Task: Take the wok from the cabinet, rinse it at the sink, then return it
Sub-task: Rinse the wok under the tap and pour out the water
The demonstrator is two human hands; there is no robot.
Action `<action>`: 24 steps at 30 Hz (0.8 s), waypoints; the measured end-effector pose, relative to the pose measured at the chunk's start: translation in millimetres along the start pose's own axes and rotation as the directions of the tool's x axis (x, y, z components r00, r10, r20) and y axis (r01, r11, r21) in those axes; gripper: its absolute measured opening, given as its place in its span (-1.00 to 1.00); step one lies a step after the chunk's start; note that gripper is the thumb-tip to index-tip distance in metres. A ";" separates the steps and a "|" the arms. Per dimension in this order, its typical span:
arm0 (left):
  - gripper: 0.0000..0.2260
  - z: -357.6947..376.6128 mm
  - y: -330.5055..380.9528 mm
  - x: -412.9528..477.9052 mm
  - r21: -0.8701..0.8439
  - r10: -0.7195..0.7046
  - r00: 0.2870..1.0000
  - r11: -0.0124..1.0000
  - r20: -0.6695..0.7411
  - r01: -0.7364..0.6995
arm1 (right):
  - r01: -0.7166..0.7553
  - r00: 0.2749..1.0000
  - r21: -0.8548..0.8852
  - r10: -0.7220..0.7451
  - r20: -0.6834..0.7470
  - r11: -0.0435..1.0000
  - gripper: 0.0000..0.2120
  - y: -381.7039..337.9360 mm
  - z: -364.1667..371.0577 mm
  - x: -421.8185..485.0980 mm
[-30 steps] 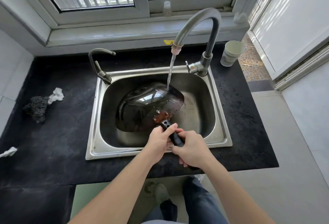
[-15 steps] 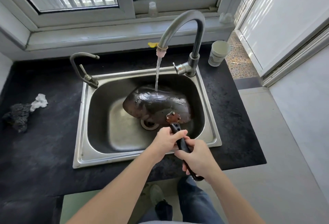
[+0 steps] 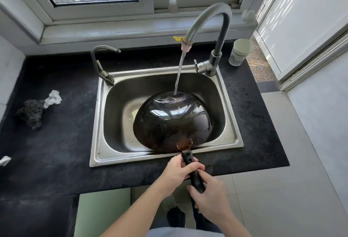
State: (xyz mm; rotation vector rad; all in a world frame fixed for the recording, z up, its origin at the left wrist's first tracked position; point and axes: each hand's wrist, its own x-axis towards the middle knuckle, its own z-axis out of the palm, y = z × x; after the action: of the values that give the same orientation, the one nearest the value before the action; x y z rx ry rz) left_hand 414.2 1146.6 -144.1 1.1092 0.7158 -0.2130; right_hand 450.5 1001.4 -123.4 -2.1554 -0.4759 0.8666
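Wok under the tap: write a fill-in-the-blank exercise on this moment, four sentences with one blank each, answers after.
1. Water from the tall faucet lands on the ______ held over the sink.
2. The left hand and the right hand both grip its black ______.
3. The paper cup stands on the counter to the ______ of the tall faucet.
4. The dark scrubber lies on the counter to the ______ of the sink.
Missing words: wok; handle; right; left.
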 end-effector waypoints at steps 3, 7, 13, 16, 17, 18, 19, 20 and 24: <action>-0.78 -9.3 1.8 -2.9 -0.038 0.012 0.999 0.999 -0.042 -0.014 | 0.036 0.999 -0.042 -0.037 -0.001 0.998 -0.81 -6.7 5.5 9.5; -0.85 -18.2 19.7 1.2 -0.055 0.040 0.991 0.997 -0.129 -0.048 | 0.059 0.997 -0.065 -0.055 0.057 0.996 -0.76 -25.0 3.3 30.0; -0.81 -20.2 51.3 14.4 -0.004 0.041 0.963 0.999 -0.266 -0.043 | -0.079 0.956 0.268 -0.003 0.292 0.960 -0.84 -48.4 -20.4 60.4; -0.77 -16.4 60.7 12.0 -0.121 -0.009 0.958 0.992 -0.288 -0.027 | -0.194 0.925 0.434 0.016 0.381 0.880 -0.80 -52.9 -29.4 66.3; -0.75 -15.7 60.8 10.6 -0.227 -0.048 0.964 0.974 -0.263 -0.013 | -0.223 0.914 0.481 0.010 0.406 0.848 -0.78 -53.8 -31.0 66.7; -0.74 -15.4 59.6 9.2 -0.346 -0.088 0.975 0.938 -0.205 0.012 | -0.247 0.904 0.527 -0.004 0.428 0.813 -0.78 -53.4 -31.0 66.7; -0.72 -14.9 57.8 7.2 -0.467 -0.113 0.986 0.883 -0.124 0.043 | -0.263 0.893 0.568 -0.026 0.450 0.780 -0.79 -53.5 -31.1 65.2; -0.70 -14.7 55.4 5.2 -0.573 -0.122 0.991 0.816 -0.045 0.075 | -0.276 0.883 0.601 -0.048 0.466 0.750 -0.81 -52.0 -30.1 63.9; -0.60 -13.2 50.6 2.0 -0.718 -0.084 0.994 0.688 0.073 0.111 | -0.368 0.837 0.674 -0.088 0.540 0.641 -0.83 -43.0 -26.7 59.0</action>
State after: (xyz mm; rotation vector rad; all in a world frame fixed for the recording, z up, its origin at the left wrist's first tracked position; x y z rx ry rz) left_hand 435.2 1181.4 -111.2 0.2991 0.7339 -0.0230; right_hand 508.4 1049.3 -103.2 -1.1455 -0.1257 1.4640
